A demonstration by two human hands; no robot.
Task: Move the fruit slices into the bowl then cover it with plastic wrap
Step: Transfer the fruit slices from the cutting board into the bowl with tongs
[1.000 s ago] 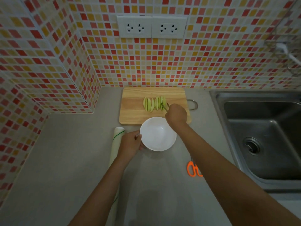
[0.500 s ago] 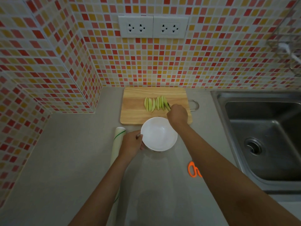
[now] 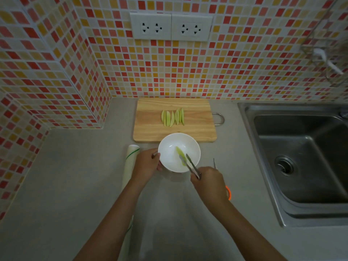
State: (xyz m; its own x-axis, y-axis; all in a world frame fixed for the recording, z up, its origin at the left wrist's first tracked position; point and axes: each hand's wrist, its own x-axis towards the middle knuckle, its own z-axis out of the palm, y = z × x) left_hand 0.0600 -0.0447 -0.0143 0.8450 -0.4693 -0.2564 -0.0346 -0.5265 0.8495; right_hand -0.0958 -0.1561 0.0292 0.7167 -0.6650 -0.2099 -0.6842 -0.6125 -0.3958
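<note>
Several pale green fruit slices (image 3: 172, 117) lie in a row on the wooden cutting board (image 3: 150, 129). In front of the board stands a white bowl (image 3: 169, 162) with one green slice (image 3: 180, 153) inside. My right hand (image 3: 209, 182) grips metal tongs (image 3: 190, 163) whose tips reach into the bowl at that slice. At the bowl's left rim, my left hand (image 3: 148, 162) holds it steady. A roll of plastic wrap (image 3: 130, 166) lies on the counter left of the bowl.
Orange-handled scissors (image 3: 228, 192) lie partly hidden behind my right hand. A steel sink (image 3: 301, 162) fills the right side. Tiled walls enclose the counter at the back and left, with sockets (image 3: 170, 26) above the board.
My right hand has drawn back from the board to the bowl, carrying one slice in the tongs into it. The left hand has stayed at the bowl's rim.
</note>
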